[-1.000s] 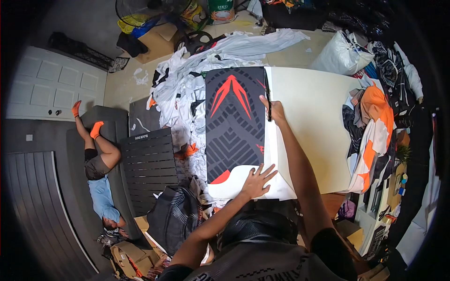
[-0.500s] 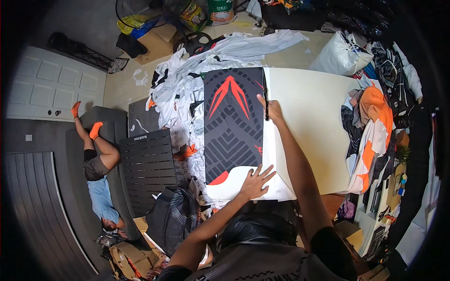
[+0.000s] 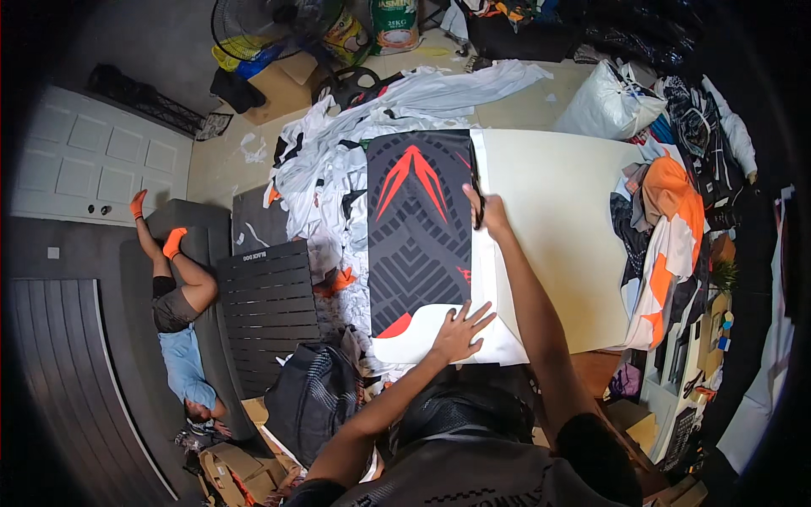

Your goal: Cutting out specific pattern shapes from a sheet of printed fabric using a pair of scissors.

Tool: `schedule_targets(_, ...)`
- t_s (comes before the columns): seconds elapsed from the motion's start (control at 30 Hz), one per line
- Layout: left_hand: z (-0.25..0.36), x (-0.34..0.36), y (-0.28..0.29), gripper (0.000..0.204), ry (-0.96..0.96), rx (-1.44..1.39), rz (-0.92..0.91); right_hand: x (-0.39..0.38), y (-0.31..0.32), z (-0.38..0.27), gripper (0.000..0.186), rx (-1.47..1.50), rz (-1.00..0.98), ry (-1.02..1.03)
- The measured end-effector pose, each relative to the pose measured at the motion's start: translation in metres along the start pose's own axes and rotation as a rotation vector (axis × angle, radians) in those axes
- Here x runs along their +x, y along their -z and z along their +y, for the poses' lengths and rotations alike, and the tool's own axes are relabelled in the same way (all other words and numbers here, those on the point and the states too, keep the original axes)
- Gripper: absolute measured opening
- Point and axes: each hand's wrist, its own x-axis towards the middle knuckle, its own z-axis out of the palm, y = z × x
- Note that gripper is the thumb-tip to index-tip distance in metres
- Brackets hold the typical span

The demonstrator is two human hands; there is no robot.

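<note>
A dark grey fabric panel (image 3: 418, 253) with a black tread pattern and red arrow shapes lies flat on a pale table. It has a white margin along its right side and near end. My left hand (image 3: 463, 332) presses flat on the white near part, fingers spread. Black-handled scissors (image 3: 480, 216) are in my right hand (image 3: 492, 215) at the panel's far right edge. Their blades point away from me along the white strip, and part of them is hard to make out against the dark fabric.
The pale tabletop (image 3: 553, 228) extends right to a heap of orange, white and dark cloth (image 3: 672, 203). White scraps (image 3: 325, 169) cover the floor at left. Nearer are a black slatted bench (image 3: 266, 291) and a black bag (image 3: 312, 393). A person (image 3: 186, 338) lies on a grey sofa.
My right hand has drawn slightly back toward me with the scissors, and their handles look more spread. My left hand stays in place on the fabric. The whole view has shifted a little.
</note>
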Motion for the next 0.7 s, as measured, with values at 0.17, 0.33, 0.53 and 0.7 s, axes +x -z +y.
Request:
schedule_targets(0.17, -0.019, 0.005, 0.005, 0.069, -0.025, -0.111, 0.013, -0.08, 0.049, 0.046, 0.058, -0.101, 0.096, 0.022)
schedule_targets(0.33, -0.045, 0.002, -0.024, 0.064, 0.009, -0.446, 0.201, -0.132, 0.121, 0.085, 0.057, -0.699, 0.349, 0.09)
schedule_targets(0.53, -0.055, 0.018, -0.026, 0.053, 0.224, -0.817, 0.326, -0.149, 0.203, 0.122, 0.058, -0.766, 0.107, 0.034)
schedule_targets(0.7, -0.062, 0.019, -0.022, 0.042, 0.269, -0.601, 0.239, -0.161, 0.193, 0.117, 0.05, -0.762, 0.055, -0.01)
